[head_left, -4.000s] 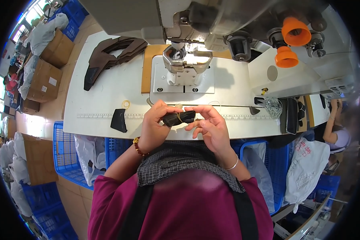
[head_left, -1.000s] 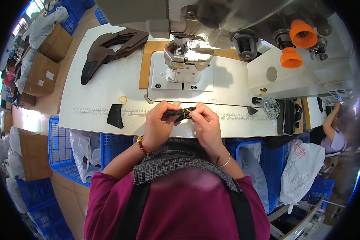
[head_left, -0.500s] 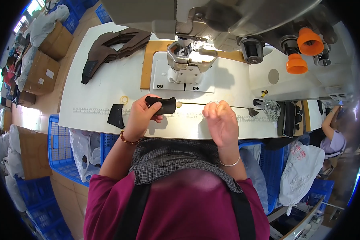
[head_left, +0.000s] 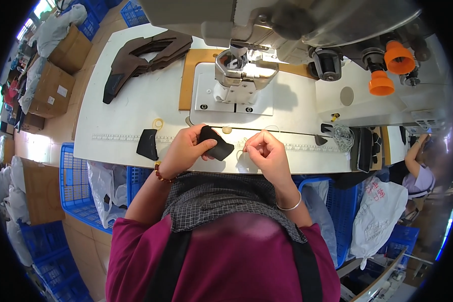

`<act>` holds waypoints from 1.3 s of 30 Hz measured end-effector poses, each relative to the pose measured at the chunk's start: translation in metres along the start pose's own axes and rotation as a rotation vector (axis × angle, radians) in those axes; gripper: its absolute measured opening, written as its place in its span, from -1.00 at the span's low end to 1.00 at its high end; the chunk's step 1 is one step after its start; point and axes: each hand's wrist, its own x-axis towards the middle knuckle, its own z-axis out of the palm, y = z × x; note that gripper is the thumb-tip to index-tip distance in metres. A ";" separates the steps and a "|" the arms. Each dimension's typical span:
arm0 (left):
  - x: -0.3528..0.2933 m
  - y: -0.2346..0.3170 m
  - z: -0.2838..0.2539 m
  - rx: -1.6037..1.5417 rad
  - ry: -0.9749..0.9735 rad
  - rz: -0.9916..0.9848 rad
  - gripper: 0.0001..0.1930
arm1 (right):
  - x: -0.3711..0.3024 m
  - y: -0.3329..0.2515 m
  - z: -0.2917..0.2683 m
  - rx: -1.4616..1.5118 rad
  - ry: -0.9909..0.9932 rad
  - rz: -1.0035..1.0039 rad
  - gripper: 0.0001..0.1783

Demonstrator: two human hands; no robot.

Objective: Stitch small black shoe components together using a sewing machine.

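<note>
My left hand (head_left: 189, 151) grips a small black fabric piece (head_left: 219, 147) between thumb and fingers, above the white sewing table (head_left: 105, 110). To its right, my right hand (head_left: 268, 155) is closed in a pinch, its fingertips a short way from the fabric. A thin pale thread (head_left: 240, 153) curves beside those fingertips and seems to run through them, though it is too fine to follow fully. Another black piece (head_left: 147, 145) lies flat left of my left hand. Beyond my hands stands the sewing machine's metal head (head_left: 244, 73).
Dark brown cut panels (head_left: 136, 58) lie stacked at the back left. A ruler strip (head_left: 116, 137) runs along the near tabletop, with a yellow ring (head_left: 157, 124) beside it. Tangled pale thread (head_left: 343, 136) sits at right. A blue crate (head_left: 74, 186) stands below the table's left edge.
My right hand has moved left and down toward the fabric. The black piece has tilted in my left hand, its right end now lower, and that hand has shifted slightly right.
</note>
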 end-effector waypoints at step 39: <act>-0.021 0.012 0.018 -0.257 -0.107 -0.127 -0.75 | 0.007 0.022 0.025 0.391 -0.303 -0.009 -0.75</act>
